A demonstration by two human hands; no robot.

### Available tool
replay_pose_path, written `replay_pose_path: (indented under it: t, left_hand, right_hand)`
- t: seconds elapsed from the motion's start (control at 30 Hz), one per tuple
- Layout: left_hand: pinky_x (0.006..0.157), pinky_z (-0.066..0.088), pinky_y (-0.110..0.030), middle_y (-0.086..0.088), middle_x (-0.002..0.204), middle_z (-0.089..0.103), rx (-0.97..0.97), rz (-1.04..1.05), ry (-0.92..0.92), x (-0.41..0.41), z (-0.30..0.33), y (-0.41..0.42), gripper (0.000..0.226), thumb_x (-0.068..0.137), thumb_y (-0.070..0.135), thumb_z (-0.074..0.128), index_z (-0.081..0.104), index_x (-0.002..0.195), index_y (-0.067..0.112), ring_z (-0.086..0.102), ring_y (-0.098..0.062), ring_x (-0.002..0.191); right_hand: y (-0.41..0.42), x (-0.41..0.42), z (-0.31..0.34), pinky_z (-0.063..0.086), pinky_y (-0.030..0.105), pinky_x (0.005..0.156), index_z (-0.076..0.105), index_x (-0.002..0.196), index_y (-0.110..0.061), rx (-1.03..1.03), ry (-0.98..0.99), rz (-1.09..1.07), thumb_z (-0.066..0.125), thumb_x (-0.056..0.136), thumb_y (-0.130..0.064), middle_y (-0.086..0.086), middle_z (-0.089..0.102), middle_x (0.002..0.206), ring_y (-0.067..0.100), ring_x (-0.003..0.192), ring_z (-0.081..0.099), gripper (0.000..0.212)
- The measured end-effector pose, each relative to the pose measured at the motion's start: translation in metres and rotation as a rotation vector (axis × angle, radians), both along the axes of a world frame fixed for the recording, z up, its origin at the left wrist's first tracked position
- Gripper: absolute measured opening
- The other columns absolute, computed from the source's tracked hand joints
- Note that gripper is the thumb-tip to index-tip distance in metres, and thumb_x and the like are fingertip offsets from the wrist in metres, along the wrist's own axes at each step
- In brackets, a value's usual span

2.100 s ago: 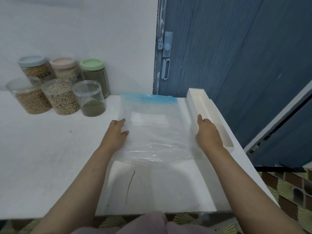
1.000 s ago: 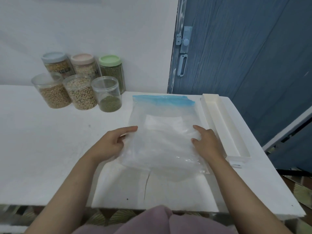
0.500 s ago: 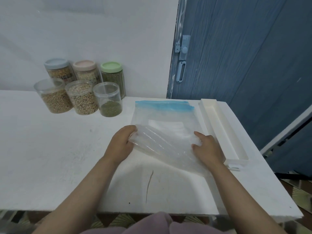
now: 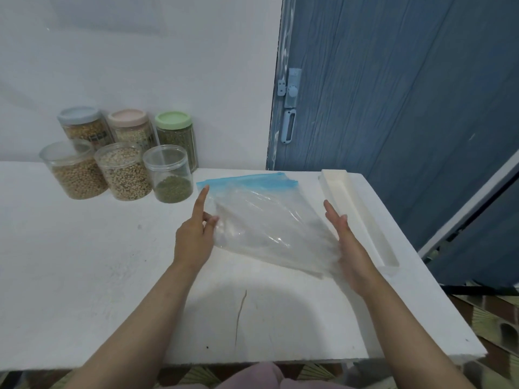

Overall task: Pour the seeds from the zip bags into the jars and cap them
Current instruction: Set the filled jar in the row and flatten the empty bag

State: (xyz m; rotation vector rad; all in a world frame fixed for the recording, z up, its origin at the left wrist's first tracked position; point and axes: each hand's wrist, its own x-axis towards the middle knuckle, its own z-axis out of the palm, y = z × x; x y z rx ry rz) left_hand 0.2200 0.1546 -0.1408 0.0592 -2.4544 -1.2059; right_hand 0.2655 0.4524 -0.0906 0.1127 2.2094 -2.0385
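Observation:
Empty clear zip bags [image 4: 266,220] with blue zip strips are held over the white table [image 4: 84,276], their near end raised. My left hand [image 4: 195,237] pinches their left edge, index finger pointing straight up. My right hand [image 4: 346,242] presses flat against their right edge, fingers straight. At the back left stand three clear jars without coloured lids: tan beans [image 4: 75,175], pale seeds [image 4: 126,175] and a little green seed [image 4: 171,181]. Behind them are jars capped blue [image 4: 80,116], pink [image 4: 127,117] and green [image 4: 173,120].
A long narrow white tray [image 4: 362,220] lies along the table's right side, close to my right hand. A blue door [image 4: 393,94] stands behind it. The table top has a thin crack [image 4: 241,310] near its front edge.
The bags lay flat under both palms, then their near end was lifted and folded up. Now they are spread between my hands, my left index finger has straightened and my right hand has opened flat.

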Motion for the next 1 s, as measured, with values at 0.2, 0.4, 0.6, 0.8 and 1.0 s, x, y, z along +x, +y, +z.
replay_pose_path:
  t: [0.2, 0.4, 0.6, 0.8, 1.0]
  left_hand:
    - [0.077, 0.046, -0.037, 0.008, 0.068, 0.052, 0.338, 0.037, -0.058, -0.012, -0.015, -0.009, 0.07, 0.101, 0.016, 0.051, 0.022, 0.145, 0.062, 0.056, -0.019, 0.072]
    - [0.064, 0.04, -0.028, 0.001, 0.068, 0.047, 0.291, 0.105, -0.055, -0.012, -0.002, -0.007, 0.067, 0.104, 0.016, 0.045, 0.016, 0.152, 0.053, 0.049, -0.015, 0.064]
    - [0.07, 0.042, -0.03, -0.002, 0.079, 0.057, 0.306, 0.137, -0.135, -0.022, 0.012, -0.009, 0.06, 0.106, 0.021, 0.04, 0.014, 0.156, 0.041, 0.059, -0.027, 0.085]
    - [0.101, 0.038, -0.035, -0.009, 0.146, 0.051, 0.235, 0.08, -0.091, -0.028, 0.029, -0.016, 0.057, 0.106, 0.039, 0.036, 0.013, 0.158, 0.03, 0.05, -0.031, 0.13]
    - [0.08, 0.045, -0.038, -0.005, 0.097, 0.06, -0.102, 0.058, -0.129, -0.043, 0.027, -0.014, 0.052, 0.106, 0.029, 0.039, 0.023, 0.155, 0.034, 0.06, -0.027, 0.09]
  right_hand:
    - [0.001, 0.004, -0.009, 0.028, 0.045, 0.12, 0.056, 0.137, -0.041, -0.021, 0.152, 0.077, 0.035, 0.07, -0.096, -0.018, 0.05, 0.146, 0.009, 0.138, 0.044, 0.089]
    - [-0.012, -0.006, -0.002, 0.028, 0.021, 0.11, -0.005, 0.142, -0.069, 0.282, 0.373, -0.025, 0.055, 0.073, -0.082, -0.027, 0.03, 0.155, -0.006, 0.138, 0.032, 0.093]
    - [-0.04, -0.048, 0.003, 0.034, 0.001, 0.09, -0.002, 0.145, -0.06, 0.388, 0.633, -0.126, 0.067, 0.095, -0.024, -0.039, 0.041, 0.134, -0.02, 0.11, 0.047, 0.093]
    - [-0.048, -0.099, 0.013, 0.047, 0.035, 0.072, 0.008, 0.154, -0.047, 0.627, 0.416, -0.182, 0.051, 0.103, -0.029, 0.012, 0.066, 0.1, 0.029, 0.082, 0.062, 0.07]
    - [-0.045, -0.125, 0.001, 0.042, 0.036, 0.073, 0.0, 0.153, -0.051, 0.96, 0.114, -0.136, 0.038, 0.106, -0.037, 0.018, 0.052, 0.122, 0.03, 0.081, 0.05, 0.062]
